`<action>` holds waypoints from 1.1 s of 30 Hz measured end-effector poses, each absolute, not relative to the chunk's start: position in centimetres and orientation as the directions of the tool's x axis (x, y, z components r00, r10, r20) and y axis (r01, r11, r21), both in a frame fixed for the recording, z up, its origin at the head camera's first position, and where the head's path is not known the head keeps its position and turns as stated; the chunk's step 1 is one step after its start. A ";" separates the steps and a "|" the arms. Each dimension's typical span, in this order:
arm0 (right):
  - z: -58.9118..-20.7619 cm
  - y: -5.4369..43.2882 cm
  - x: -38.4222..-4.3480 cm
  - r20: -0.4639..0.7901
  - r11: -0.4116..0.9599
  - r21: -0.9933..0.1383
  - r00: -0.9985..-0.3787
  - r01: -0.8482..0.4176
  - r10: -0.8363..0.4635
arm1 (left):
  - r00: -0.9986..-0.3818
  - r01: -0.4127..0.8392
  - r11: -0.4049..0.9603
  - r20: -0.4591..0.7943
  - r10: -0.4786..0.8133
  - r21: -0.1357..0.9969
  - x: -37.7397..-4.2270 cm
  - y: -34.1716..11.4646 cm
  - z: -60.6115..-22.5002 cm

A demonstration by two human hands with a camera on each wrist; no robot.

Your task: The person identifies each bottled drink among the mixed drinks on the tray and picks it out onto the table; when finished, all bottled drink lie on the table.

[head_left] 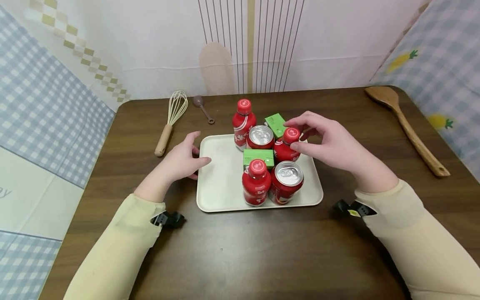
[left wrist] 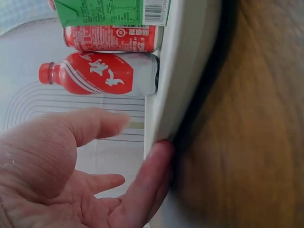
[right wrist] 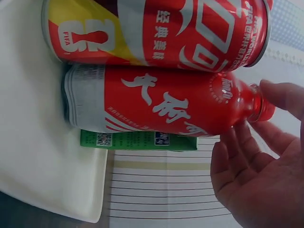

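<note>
A cream tray point(head_left: 221, 187) carries red bottles, red cans and green cartons grouped on its middle and right. My right hand point(head_left: 326, 139) pinches the neck of a red bottle point(head_left: 286, 150), thumb on the near side and fingers behind. The right wrist view shows this bottle point(right wrist: 156, 102) upright on the tray between a red can point(right wrist: 156, 33) and a green carton point(right wrist: 137, 140). My left hand point(head_left: 183, 156) is at the tray's left edge with fingers spread. In the left wrist view a fingertip touches the tray's outer side point(left wrist: 183, 71); the thumb is apart from the bottle point(left wrist: 102, 73).
Left of the tray, a whisk point(head_left: 171, 121) and a small brown spoon point(head_left: 203, 109) lie on the brown table point(head_left: 225, 254). A wooden spatula point(head_left: 406, 127) lies at the right. Another red bottle point(head_left: 256, 183) and a can point(head_left: 286, 181) stand along the tray's front.
</note>
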State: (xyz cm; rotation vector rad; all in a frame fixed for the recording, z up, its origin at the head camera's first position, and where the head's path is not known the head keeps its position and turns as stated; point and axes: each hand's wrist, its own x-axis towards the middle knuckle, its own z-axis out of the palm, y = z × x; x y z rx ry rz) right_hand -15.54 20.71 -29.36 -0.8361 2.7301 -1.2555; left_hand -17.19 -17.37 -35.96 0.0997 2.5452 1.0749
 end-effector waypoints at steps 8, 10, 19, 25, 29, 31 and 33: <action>-30.1 21.3 -16.3 0.264 0.370 -0.768 -0.784 -0.523 -0.561 | -0.914 -0.114 0.651 -0.335 0.226 0.750 -17.6 -18.0 -36.7; -30.3 21.4 -16.4 0.248 0.361 -0.782 -0.785 -0.508 -0.568 | -0.906 -0.135 0.642 -0.356 0.227 0.754 -17.6 -18.1 -36.9; -30.5 21.5 -16.6 0.238 0.367 -0.781 -0.784 -0.506 -0.574 | -0.907 -0.128 0.651 -0.353 0.228 0.748 -17.5 -18.1 -37.0; -30.5 21.4 -16.5 0.254 0.382 -0.772 -0.798 -0.508 -0.547 | -0.906 -0.132 0.645 -0.355 0.230 0.753 -17.6 -18.0 -37.1; -30.5 21.2 -16.4 0.244 0.423 -0.768 -0.831 -0.481 -0.501 | -0.907 -0.136 0.621 -0.349 0.235 0.772 -17.7 -18.1 -37.3; -30.5 21.1 -16.4 0.231 0.439 -0.773 -0.847 -0.459 -0.478 | -0.908 -0.138 0.615 -0.348 0.235 0.776 -17.8 -18.1 -37.4; -30.5 20.9 -16.3 0.221 0.449 -0.778 -0.860 -0.440 -0.460 | -0.909 -0.137 0.617 -0.346 0.233 0.775 -17.7 -18.1 -37.4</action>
